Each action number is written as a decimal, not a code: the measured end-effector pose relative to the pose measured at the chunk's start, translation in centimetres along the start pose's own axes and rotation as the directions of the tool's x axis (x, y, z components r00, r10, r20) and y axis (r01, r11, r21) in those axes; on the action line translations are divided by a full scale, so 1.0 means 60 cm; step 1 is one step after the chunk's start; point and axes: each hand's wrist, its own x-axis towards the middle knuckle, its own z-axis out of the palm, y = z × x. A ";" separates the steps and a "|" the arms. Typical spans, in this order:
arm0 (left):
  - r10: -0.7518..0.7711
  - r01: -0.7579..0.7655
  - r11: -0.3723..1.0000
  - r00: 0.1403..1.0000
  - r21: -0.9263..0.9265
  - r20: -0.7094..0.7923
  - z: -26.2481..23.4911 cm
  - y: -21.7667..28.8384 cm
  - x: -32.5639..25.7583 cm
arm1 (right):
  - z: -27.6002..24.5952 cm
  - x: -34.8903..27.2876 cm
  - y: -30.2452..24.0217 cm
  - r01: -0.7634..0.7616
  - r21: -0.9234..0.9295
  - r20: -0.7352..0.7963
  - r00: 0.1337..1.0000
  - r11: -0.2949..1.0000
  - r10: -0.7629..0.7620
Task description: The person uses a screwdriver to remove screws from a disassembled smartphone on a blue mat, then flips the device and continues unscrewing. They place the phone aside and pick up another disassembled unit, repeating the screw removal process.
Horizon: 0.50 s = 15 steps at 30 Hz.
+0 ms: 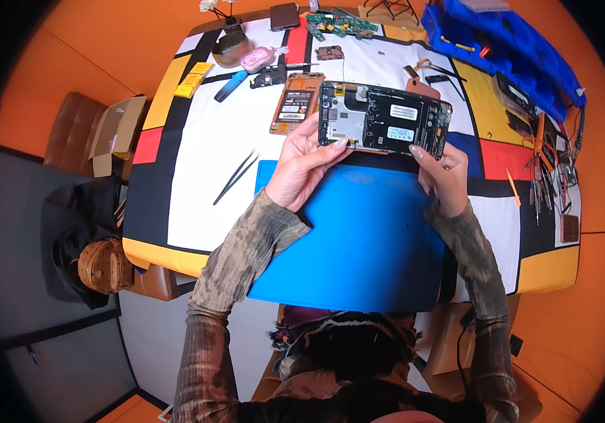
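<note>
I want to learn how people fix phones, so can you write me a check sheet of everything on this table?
Surface: table with a cloth of white, yellow, red, blue and black blocks; a blue mat lies near the person.
Job's things: opened phone, insides showing, held above the mat.
Clutter: tweezers, orange phone part, blue pen-like tool, pink case, green circuit boards, row of small tools at the right.
Grippers: left hand and right hand each grip one end of the phone.
Cables: a thin one by the right sleeve.
Surroundings: orange floor, blue tray, cardboard box, brown bag.
</note>
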 end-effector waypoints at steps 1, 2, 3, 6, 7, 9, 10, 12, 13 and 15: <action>-0.004 0.004 1.000 1.000 0.012 -0.010 -0.001 0.001 0.000 | -0.001 0.000 0.000 0.007 -0.002 0.008 1.000 1.000 -0.007; -0.001 0.001 1.000 1.000 0.020 -0.012 -0.002 0.002 0.001 | -0.001 0.001 0.001 0.013 -0.004 0.014 1.000 1.000 -0.013; 0.000 0.001 1.000 1.000 0.028 -0.017 -0.003 0.002 0.000 | -0.003 0.001 0.001 0.013 0.004 0.012 1.000 1.000 -0.013; 0.013 -0.013 0.998 1.000 0.060 -0.007 -0.009 0.002 0.003 | -0.007 0.002 0.004 0.024 0.001 0.028 0.999 1.000 -0.024; 0.038 -0.039 0.998 0.999 0.051 0.021 -0.012 0.002 0.004 | -0.009 0.003 0.006 0.017 0.024 0.025 1.000 1.000 -0.017; 0.106 -0.105 0.994 0.994 0.024 -0.004 -0.019 0.007 0.010 | -0.018 0.008 0.010 0.016 0.166 0.040 0.999 0.986 -0.023; 0.116 -0.115 0.993 0.991 0.014 -0.063 -0.022 0.014 0.015 | -0.024 0.013 0.013 0.024 0.245 0.043 0.998 0.969 -0.035; 0.092 -0.079 0.995 0.963 0.065 -0.251 -0.028 0.032 0.028 | -0.041 0.028 0.019 0.048 0.080 -0.052 0.998 0.996 -0.044; 0.051 -0.004 0.989 0.949 0.150 -0.312 -0.030 0.046 0.035 | -0.051 0.036 0.023 0.069 0.016 -0.068 0.995 0.997 -0.068; 0.050 0.092 0.919 0.937 0.383 -0.345 -0.029 0.062 0.060 | -0.071 0.050 0.031 0.039 -0.411 -0.144 0.984 0.911 -0.107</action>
